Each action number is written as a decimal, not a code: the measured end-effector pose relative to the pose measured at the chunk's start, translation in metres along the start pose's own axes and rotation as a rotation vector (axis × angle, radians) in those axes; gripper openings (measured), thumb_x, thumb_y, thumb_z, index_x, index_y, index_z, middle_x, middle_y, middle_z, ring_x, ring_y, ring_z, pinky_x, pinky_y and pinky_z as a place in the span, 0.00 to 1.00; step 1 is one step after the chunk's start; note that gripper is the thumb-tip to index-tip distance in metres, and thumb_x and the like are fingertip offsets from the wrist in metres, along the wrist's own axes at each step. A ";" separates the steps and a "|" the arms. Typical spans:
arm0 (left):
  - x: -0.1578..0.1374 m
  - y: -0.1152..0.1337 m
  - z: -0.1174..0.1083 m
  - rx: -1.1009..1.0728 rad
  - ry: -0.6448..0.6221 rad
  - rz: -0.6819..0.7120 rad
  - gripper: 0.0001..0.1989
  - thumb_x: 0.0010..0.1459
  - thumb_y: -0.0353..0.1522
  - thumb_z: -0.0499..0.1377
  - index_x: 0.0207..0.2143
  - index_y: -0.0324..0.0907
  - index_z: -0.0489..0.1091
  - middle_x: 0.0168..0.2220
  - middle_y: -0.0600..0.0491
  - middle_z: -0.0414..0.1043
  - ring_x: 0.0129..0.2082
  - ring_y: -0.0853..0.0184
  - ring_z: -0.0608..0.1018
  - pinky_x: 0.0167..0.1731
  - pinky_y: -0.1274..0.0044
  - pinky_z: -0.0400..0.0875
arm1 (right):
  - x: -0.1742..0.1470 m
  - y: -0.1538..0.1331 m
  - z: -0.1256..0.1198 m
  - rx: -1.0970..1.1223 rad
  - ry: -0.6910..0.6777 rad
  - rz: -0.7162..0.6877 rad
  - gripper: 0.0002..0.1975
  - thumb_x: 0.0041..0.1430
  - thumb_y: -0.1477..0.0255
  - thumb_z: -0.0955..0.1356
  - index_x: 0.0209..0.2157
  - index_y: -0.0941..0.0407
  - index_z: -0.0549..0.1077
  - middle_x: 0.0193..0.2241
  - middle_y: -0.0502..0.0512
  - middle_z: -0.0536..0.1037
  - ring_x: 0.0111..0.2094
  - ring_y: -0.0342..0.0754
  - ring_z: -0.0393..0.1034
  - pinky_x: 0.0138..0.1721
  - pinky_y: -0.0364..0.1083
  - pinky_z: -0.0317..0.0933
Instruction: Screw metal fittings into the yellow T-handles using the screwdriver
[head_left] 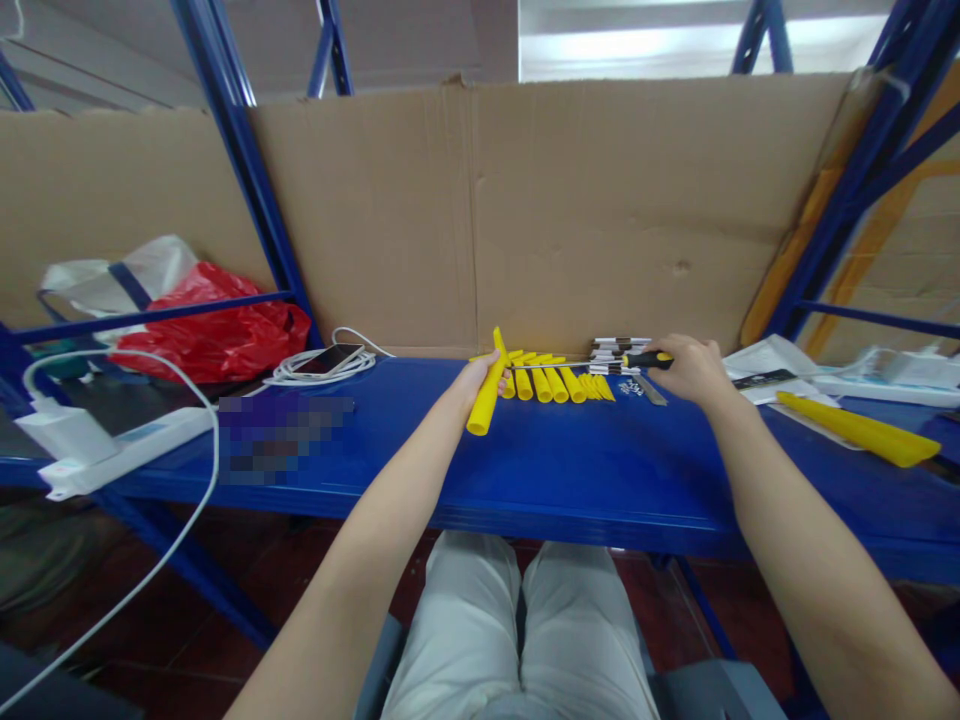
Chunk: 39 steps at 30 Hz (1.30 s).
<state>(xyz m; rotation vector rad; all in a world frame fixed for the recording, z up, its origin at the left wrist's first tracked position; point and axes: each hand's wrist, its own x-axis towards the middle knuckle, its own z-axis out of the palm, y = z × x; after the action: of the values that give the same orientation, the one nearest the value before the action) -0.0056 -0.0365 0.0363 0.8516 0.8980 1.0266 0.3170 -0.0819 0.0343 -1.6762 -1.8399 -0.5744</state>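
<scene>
My left hand [480, 376] is closed around a yellow plastic tube [484, 402], which tapers to a flattened upper end and has its round mouth towards me. In my right hand [688, 366] is a screwdriver [646, 360] with a black and yellow handle, its long thin shaft reaching left to the tube. Whether the tip touches the tube or a screw, I cannot make out. Behind the shaft lies a row of several similar yellow tubes [556, 386]. Near my right hand are a stack of black-and-white parts [611, 350], small loose screws [630, 388] and a flat metal strip [651, 390].
A larger yellow tapered piece [855, 428] lies at the right by a white power strip [892, 385]. At left are a red plastic bag [217, 325], a phone [330, 358] on a coiled white cable and another power strip [142, 450]. A cardboard wall [585, 210] stands behind the blue table [570, 475].
</scene>
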 end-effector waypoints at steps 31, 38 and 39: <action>0.001 -0.001 -0.002 0.023 -0.002 0.046 0.17 0.72 0.33 0.44 0.33 0.39 0.66 0.16 0.57 0.61 0.09 0.74 0.60 0.08 0.83 0.54 | 0.000 0.003 -0.001 -0.011 0.006 0.029 0.14 0.48 0.69 0.68 0.39 0.50 0.79 0.41 0.59 0.81 0.48 0.63 0.70 0.42 0.54 0.58; -0.004 0.000 0.001 0.018 -0.007 0.024 0.17 0.72 0.34 0.43 0.33 0.39 0.66 0.16 0.57 0.61 0.09 0.75 0.59 0.09 0.83 0.53 | 0.000 0.001 -0.002 0.000 0.001 0.038 0.15 0.48 0.70 0.69 0.39 0.52 0.79 0.41 0.61 0.80 0.47 0.63 0.71 0.43 0.55 0.58; -0.004 0.000 0.001 0.015 -0.011 0.023 0.17 0.72 0.34 0.43 0.33 0.39 0.66 0.16 0.57 0.61 0.09 0.75 0.59 0.09 0.83 0.53 | 0.000 0.001 -0.002 -0.001 0.003 0.037 0.15 0.48 0.70 0.68 0.39 0.52 0.79 0.41 0.61 0.80 0.47 0.63 0.71 0.43 0.55 0.58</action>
<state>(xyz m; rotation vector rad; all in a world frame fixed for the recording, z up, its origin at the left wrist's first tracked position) -0.0058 -0.0400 0.0371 0.8814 0.8893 1.0352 0.3184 -0.0831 0.0351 -1.7049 -1.8030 -0.5620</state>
